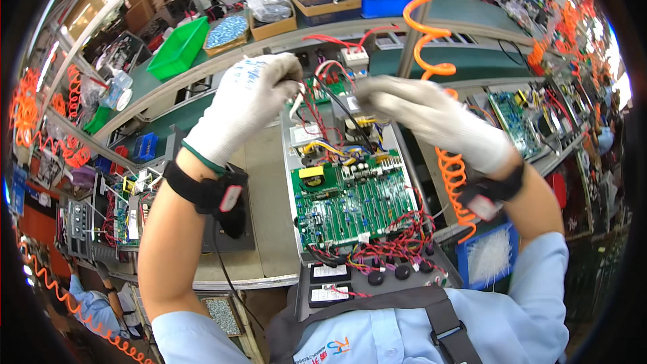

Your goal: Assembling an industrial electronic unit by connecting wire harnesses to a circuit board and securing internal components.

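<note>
between left grip (259,87) and right grip (424,111) — red wires (313,112), black cable (336,101)

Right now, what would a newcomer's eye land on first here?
Probably the bright orange coiled hose, hanging right of centre. Next, the large green circuit board at centre, with tangled red wires along its edge nearest the wearer. Beyond it, the white-gloved left hand and right hand flank more wiring.

An open grey machine case (412,287) lies flat, its green circuit board (357,207) facing up. Red wires (379,250) tangle along the board's near edge, and a black cable (352,120) slants across the case's far part.
</note>
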A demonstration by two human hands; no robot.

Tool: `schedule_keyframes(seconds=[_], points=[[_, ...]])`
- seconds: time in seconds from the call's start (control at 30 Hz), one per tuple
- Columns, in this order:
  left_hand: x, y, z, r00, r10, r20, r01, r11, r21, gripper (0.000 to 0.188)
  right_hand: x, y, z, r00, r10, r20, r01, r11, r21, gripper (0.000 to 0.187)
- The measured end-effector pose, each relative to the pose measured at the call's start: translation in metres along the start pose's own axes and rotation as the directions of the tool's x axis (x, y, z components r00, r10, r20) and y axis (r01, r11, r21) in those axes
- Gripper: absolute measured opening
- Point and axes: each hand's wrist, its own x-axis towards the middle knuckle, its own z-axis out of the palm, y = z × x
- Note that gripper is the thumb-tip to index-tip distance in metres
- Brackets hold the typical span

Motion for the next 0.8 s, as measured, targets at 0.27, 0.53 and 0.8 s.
schedule_keyframes(seconds=[0.27,0.53,0.8], points=[[0.009,-0.037,0.016,0.974,-0.222,0.052,0.224,0.886,-0.406,0.021,0.082,0.068,0.094,0.984,0.134,-0.118,-0.111,0.977,0.181,0.035],[0.072,-0.107,0.109,0.976,-0.179,0.123,0.201,0.959,-0.199,0.032,0.097,0.059,0.090,0.803,0.513,0.303,-0.055,0.570,-0.820,0.018],[0.045,-0.141,0.113,0.849,-0.254,0.464,0.191,0.965,0.180,0.024,0.131,0.074,0.130,0.729,0.595,0.340,0.120,0.377,-0.918,0.021]])
